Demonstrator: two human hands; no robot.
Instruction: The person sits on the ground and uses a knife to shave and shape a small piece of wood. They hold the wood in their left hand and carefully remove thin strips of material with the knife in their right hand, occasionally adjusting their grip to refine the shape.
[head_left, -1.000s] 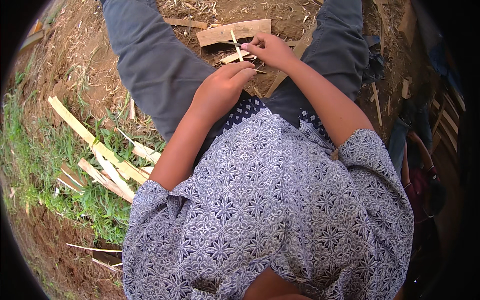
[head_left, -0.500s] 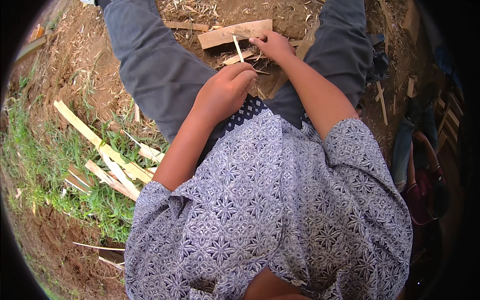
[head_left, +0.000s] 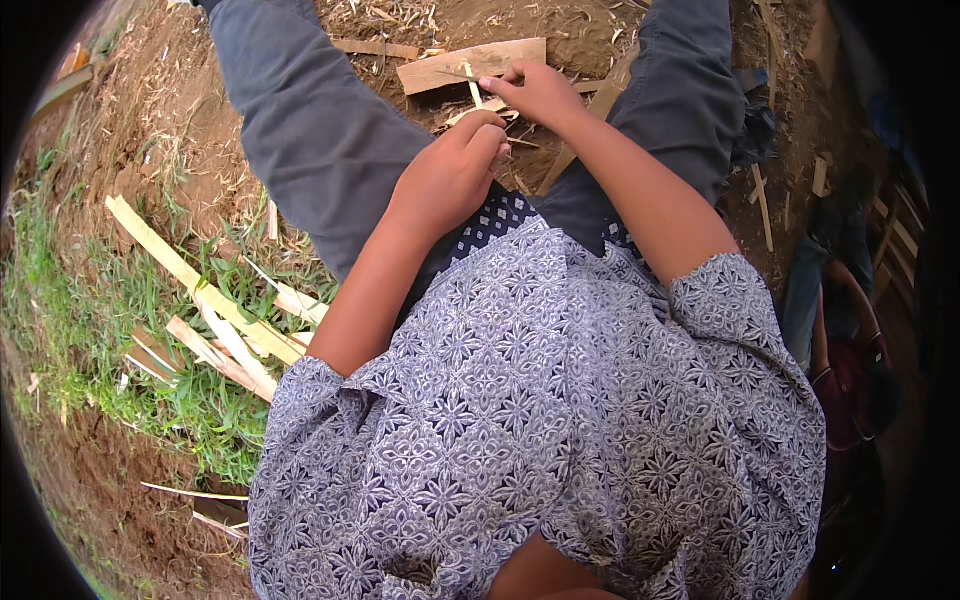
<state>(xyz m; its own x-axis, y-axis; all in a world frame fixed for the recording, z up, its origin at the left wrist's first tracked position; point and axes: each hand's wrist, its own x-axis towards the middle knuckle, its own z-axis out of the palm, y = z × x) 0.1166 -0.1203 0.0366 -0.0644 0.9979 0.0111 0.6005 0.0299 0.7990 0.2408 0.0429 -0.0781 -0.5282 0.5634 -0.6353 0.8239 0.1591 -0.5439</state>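
Observation:
Between my knees, my left hand (head_left: pixel 452 165) is closed around the lower end of a narrow pale wood strip (head_left: pixel 475 92), which points away from me. My right hand (head_left: pixel 538 95) is closed on a knife whose thin grey blade (head_left: pixel 458 74) crosses the strip near its far end. My fingers hide the knife's handle. Just beyond lies a flat piece of wood (head_left: pixel 440 72) on the ground; the strip's tip shows in front of it.
Split wood pieces (head_left: pixel 225 310) lie on the grass at my left. Shavings and scraps (head_left: pixel 765 205) litter the brown soil around my legs. Under my right forearm a board (head_left: pixel 605 100) runs along my thigh. Another person (head_left: pixel 845 350) is at the far right, in shadow.
My right hand and the knife have shifted a little left, so the blade now reaches past the strip. My left hand has moved slightly, still holding the strip.

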